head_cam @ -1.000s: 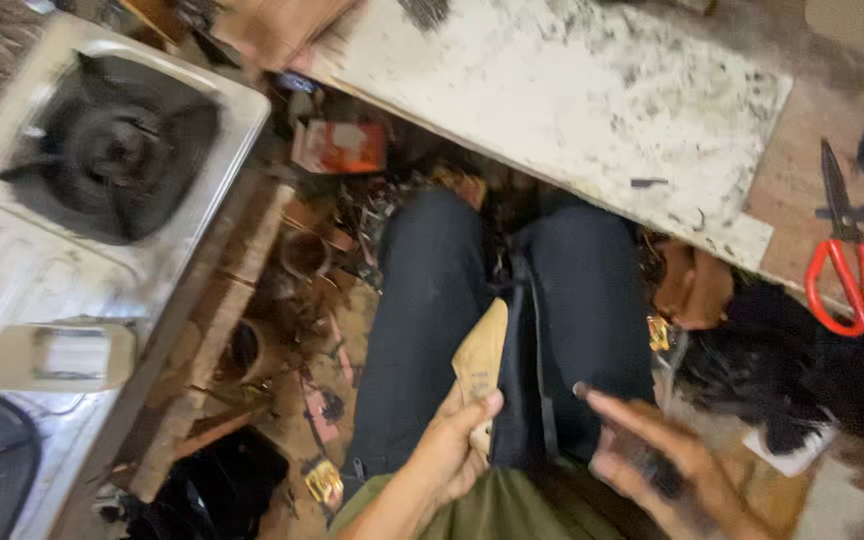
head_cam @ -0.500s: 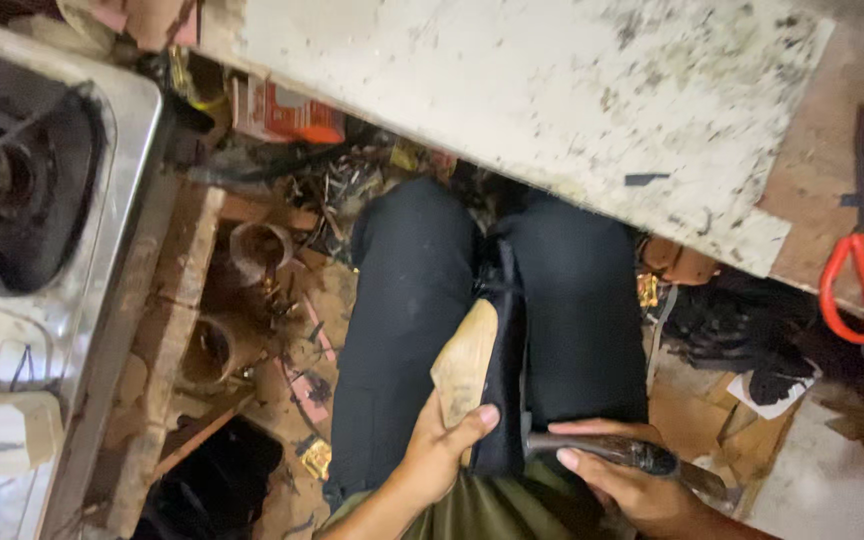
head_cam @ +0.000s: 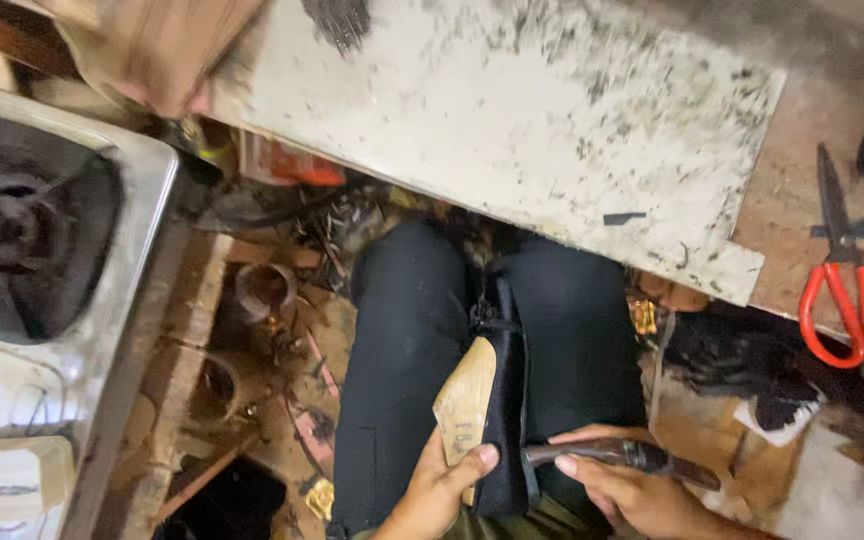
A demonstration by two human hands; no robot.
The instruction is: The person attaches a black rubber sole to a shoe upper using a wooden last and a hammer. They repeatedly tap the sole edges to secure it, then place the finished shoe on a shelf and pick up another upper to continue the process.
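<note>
A black shoe upper on a tan sole-shaped last (head_cam: pixel 482 405) stands upright between my knees, sole side turned left. My left hand (head_cam: pixel 437 490) grips it from below, thumb lying across the tan sole. My right hand (head_cam: pixel 637 490) is closed round a dark metal tool (head_cam: pixel 617 457), whose tip touches the black side of the shoe. Both legs are in black trousers (head_cam: pixel 402 360).
A stained white board (head_cam: pixel 512 130) spans the top. Red-handled scissors (head_cam: pixel 847 275) lie on the wooden bench at right. A gas stove (head_cam: pixel 42 250) stands at left. Scraps, tins and a black heap (head_cam: pixel 742 360) litter the floor.
My right hand went from open and empty to closed on the dark tool, brought against the shoe. The view shifted left to right; the left hand kept its hold.
</note>
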